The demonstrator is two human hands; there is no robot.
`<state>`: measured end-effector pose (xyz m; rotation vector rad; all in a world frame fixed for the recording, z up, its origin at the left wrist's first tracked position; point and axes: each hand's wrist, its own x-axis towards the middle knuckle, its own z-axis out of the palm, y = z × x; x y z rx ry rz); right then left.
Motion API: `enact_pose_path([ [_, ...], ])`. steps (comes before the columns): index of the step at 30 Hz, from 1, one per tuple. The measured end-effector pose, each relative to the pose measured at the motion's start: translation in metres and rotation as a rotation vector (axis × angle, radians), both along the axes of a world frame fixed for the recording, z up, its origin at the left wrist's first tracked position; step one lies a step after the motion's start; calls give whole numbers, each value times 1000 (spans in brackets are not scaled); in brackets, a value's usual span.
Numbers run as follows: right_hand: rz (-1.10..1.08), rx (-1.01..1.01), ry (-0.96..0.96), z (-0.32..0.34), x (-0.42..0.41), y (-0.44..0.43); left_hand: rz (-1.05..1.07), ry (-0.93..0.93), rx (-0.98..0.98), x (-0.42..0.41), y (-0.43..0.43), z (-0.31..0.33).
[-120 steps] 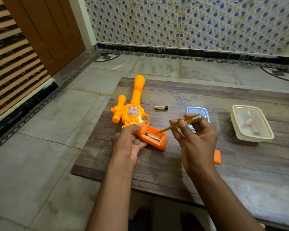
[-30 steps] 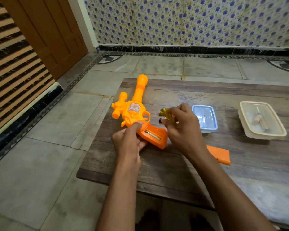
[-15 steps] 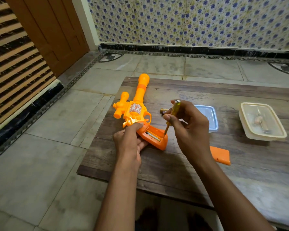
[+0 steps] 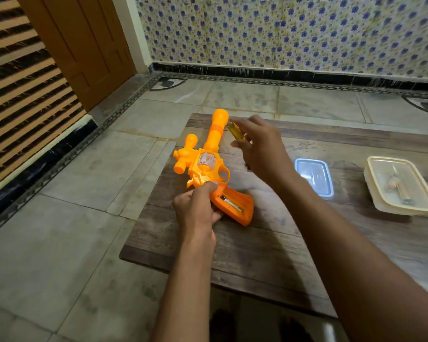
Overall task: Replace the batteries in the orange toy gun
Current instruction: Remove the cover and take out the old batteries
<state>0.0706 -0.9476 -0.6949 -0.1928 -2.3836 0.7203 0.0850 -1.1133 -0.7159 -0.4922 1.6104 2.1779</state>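
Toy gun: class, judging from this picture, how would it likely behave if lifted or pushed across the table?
Probably light for its size: the toy gun has an open grip that shows a hollow plastic shell. Likely stiff, as it keeps its shape under the left hand. Pushed, it may pivot rather than slide straight, given the long barrel.

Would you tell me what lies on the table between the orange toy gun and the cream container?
In the head view, a blue-rimmed lid lies there, and the right forearm crosses the stretch.

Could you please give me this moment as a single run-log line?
left hand: grips toy gun by handle | right hand: holds screwdriver beside barrel | compartment: open, one battery visible
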Motion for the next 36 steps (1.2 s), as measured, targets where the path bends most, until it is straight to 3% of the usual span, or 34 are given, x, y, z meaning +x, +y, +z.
enact_pose_path([
  [4, 57, 293, -326, 4, -29, 21, 6, -22, 6, -4, -1, -2],
  [7, 88, 340, -508, 2, -39, 28, 2, -40, 7, -5, -1, -3],
  [18, 169, 364, -708, -6, -50, 28, -4, -34, 14, -7, 0, -6],
  [24, 134, 416, -670, -7, -39, 28, -5, -15, 30, -7, 0, -6],
  [30, 101, 285, -495, -2, -3, 15, 3, 2, 35, -7, -2, -6],
  [34, 41, 56, -293, 2, 41, -18, 2, 30, 42, -6, -4, -6],
  [36, 17, -85, -293, 3, 63, -38, 0, 57, 28, -5, -3, -7],
])
